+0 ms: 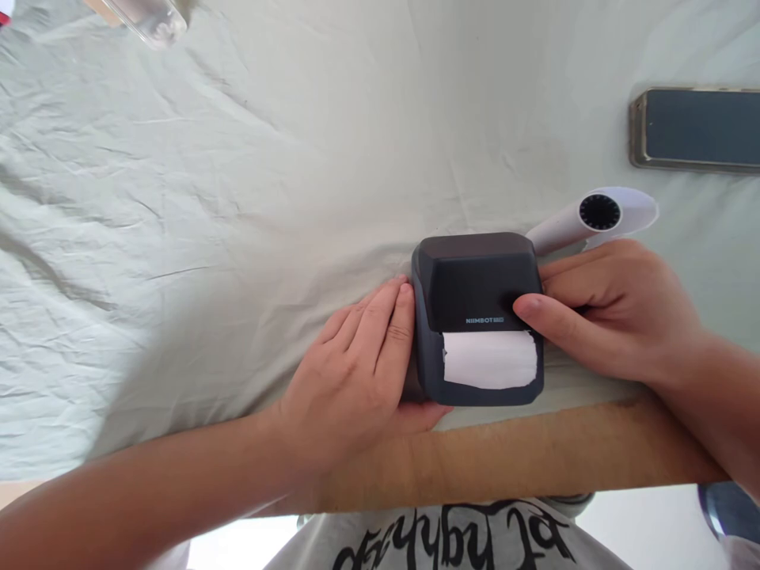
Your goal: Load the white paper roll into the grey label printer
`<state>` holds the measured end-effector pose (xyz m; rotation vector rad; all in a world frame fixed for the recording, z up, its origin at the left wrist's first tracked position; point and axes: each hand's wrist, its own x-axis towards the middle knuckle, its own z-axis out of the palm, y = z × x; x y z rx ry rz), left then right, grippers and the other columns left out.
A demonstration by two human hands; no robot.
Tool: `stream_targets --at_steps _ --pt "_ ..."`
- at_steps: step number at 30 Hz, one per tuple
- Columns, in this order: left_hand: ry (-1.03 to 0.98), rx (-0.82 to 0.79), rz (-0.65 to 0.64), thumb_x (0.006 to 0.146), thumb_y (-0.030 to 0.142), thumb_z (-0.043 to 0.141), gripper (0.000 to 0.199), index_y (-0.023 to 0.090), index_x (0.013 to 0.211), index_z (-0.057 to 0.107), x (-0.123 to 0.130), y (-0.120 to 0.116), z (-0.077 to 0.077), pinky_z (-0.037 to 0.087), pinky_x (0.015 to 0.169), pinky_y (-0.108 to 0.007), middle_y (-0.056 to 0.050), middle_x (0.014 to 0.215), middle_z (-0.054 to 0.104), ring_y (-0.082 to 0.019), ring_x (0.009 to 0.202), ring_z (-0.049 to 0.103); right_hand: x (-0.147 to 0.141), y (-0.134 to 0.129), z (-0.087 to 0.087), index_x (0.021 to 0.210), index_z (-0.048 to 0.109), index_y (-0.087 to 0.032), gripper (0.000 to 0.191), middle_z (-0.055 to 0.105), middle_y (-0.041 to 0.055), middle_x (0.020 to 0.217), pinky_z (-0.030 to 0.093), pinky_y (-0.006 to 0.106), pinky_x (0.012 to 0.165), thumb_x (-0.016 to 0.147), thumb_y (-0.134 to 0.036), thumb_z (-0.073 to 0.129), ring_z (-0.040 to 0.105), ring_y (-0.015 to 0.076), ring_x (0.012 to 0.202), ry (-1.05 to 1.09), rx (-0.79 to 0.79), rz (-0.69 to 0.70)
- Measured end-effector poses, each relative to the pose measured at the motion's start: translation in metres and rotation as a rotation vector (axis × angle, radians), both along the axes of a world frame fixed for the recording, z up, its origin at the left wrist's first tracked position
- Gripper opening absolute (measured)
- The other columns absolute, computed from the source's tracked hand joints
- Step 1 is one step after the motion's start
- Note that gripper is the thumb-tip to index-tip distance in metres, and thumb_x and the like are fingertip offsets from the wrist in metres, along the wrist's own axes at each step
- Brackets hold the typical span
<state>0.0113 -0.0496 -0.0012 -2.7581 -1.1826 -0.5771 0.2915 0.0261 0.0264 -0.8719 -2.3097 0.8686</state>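
A dark label printer [484, 281] stands upright near the table's front edge, with white paper [490, 360] showing below its lid. My left hand [362, 364] is wrapped against the printer's left side, its fingers together and the thumb by the lower front corner. On the right side, my right hand [611, 313] grips the printer, with the thumb tip on the lid beside the lettering and the other fingers partly hidden behind the body. Just behind the printer lies a white rolled item [561, 228] with a round dark end, close to my right fingers.
A phone [701, 127] lies at the right rear. A clear plastic item [155, 22] is at the top left edge. Wrinkled pale cloth [297, 142] covers the table, and its bare wooden front edge [511, 459] runs below the printer.
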Motion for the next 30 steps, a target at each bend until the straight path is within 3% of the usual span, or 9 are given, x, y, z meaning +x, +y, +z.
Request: stream_targets --at_steps 5,11,18,22,26,29,30 --pt "-0.04 0.06 0.041 0.113 0.068 0.063 0.091 -0.003 0.168 0.053 0.002 0.0 -0.003 0.074 0.103 -0.049 -0.033 0.147 0.08 -0.042 0.127 0.086 0.001 0.0 -0.004 0.054 0.03 -0.015 0.067 0.025 -0.0031 0.05 0.011 0.026 0.044 0.112 -0.031 0.059 0.022 0.0032 0.047 -0.011 -0.13 -0.038" --pt "-0.013 0.06 -0.023 0.111 0.055 0.065 0.077 -0.006 0.159 0.061 0.0 0.007 0.004 0.076 0.097 -0.048 -0.033 0.14 0.083 -0.04 0.118 0.089 0.005 0.0 -0.006 0.053 0.032 -0.016 0.07 0.026 -0.0031 0.05 0.013 0.027 0.044 0.115 -0.036 0.059 0.022 0.0039 0.047 0.008 -0.173 -0.01" --pt "-0.047 0.088 -0.02 0.11 0.066 0.064 0.083 -0.01 0.144 0.068 0.001 0.007 0.003 0.075 0.097 -0.046 -0.036 0.135 0.083 -0.039 0.115 0.09 0.006 0.003 -0.007 0.052 0.039 -0.015 0.069 0.037 -0.0035 0.048 0.018 0.023 0.044 0.113 -0.034 0.065 0.03 0.0023 0.045 0.062 -0.119 0.051" --pt "-0.071 0.02 0.012 0.108 0.07 0.064 0.086 -0.002 0.155 0.061 0.0 0.006 -0.001 0.073 0.098 -0.047 -0.031 0.14 0.084 -0.038 0.119 0.088 0.009 0.005 -0.002 0.056 0.048 -0.017 0.063 0.044 -0.0043 0.049 0.025 0.02 0.042 0.109 -0.037 0.075 0.036 0.0026 0.045 -0.009 -0.092 0.12" --pt "-0.083 -0.088 0.03 0.106 0.07 0.059 0.094 -0.005 0.162 0.051 -0.002 0.006 -0.002 0.068 0.107 -0.049 -0.033 0.148 0.078 -0.042 0.136 0.081 0.013 0.006 0.007 0.057 0.045 -0.017 0.065 0.043 -0.0054 0.048 0.029 0.017 0.041 0.113 -0.037 0.072 0.038 0.0011 0.044 -0.091 0.018 0.133" --pt "-0.078 -0.123 0.004 0.107 0.068 0.06 0.097 -0.008 0.166 0.045 -0.003 0.006 -0.002 0.066 0.112 -0.049 -0.035 0.152 0.075 -0.043 0.14 0.078 0.013 0.0 0.012 0.059 0.037 -0.017 0.069 0.038 -0.006 0.046 0.026 0.019 0.041 0.117 -0.04 0.065 0.033 0.0007 0.043 -0.124 0.145 0.084" --pt "-0.077 -0.133 0.0 0.108 0.068 0.06 0.097 -0.007 0.167 0.043 -0.003 0.006 -0.003 0.065 0.112 -0.05 -0.035 0.153 0.074 -0.043 0.14 0.077 0.013 -0.003 0.013 0.06 0.037 -0.018 0.069 0.039 -0.0061 0.046 0.027 0.02 0.041 0.118 -0.046 0.063 0.033 0.0012 0.043 -0.15 0.174 0.009"
